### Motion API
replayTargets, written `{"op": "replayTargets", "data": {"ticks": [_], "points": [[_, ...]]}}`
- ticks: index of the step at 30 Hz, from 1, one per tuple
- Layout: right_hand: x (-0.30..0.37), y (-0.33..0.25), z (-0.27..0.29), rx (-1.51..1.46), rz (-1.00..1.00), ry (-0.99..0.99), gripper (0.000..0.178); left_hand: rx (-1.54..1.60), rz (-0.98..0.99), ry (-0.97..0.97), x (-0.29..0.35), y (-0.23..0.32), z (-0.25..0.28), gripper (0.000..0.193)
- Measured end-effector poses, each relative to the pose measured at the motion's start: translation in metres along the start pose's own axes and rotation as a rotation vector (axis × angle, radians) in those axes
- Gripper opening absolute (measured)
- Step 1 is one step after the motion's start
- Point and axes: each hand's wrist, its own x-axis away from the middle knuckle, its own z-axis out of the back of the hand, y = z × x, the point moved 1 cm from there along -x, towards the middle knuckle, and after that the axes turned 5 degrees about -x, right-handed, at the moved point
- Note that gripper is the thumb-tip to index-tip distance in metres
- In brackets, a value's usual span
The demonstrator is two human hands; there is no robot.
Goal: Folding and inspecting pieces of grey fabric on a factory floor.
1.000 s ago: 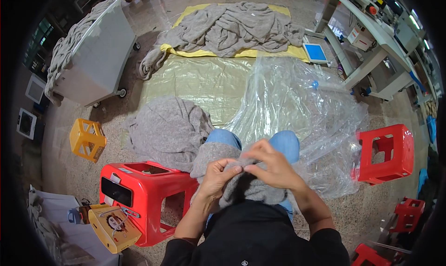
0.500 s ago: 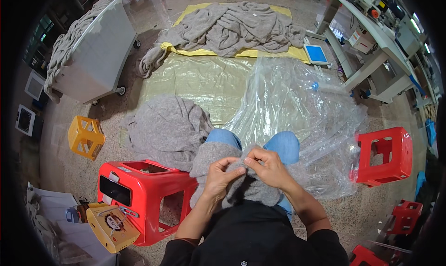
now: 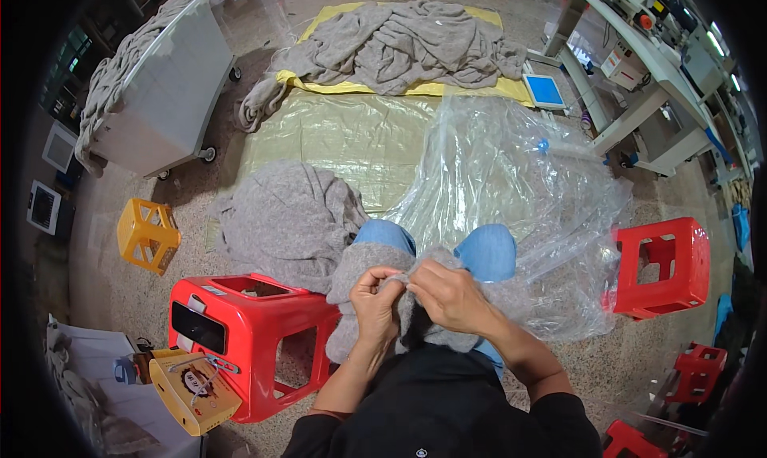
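Across my lap lies a grey knitted garment (image 3: 363, 270), draped over my knees in blue jeans (image 3: 487, 250). My left hand (image 3: 375, 306) is closed in a pinch on a fold of its fabric. Right beside it, my right hand (image 3: 447, 294) also pinches the cloth, and the fingertips of both hands nearly meet. Whether a small thing sits between the fingertips cannot be made out. Close to my left knee is a heap of the same grey knit (image 3: 288, 218).
A red stool (image 3: 256, 330) at my left bears a phone (image 3: 198, 327) and a yellow box (image 3: 192, 390). Another red stool (image 3: 663, 266) stands right. Clear plastic sheeting (image 3: 495, 162) covers floor ahead, before a grey knit pile (image 3: 407, 46). A wheeled cart (image 3: 160, 98) stands far left.
Both hands have come closer together, the right one shifting left and a little down toward the left fingertips. The fabric between them has bunched slightly.
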Motion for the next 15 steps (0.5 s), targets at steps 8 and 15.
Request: {"op": "replayTargets", "data": {"ticks": [8,15], "points": [[0.015,0.003,-0.003,-0.048,-0.086,-0.074,0.014,-0.325,-0.153,0.034,-0.014,0.0,0.009,0.018],[0.045,0.029,0.065,-0.002,-0.382,-0.058,0.038,0.052,0.323,-0.236,-0.023,0.03,0.034,0.015]]}}
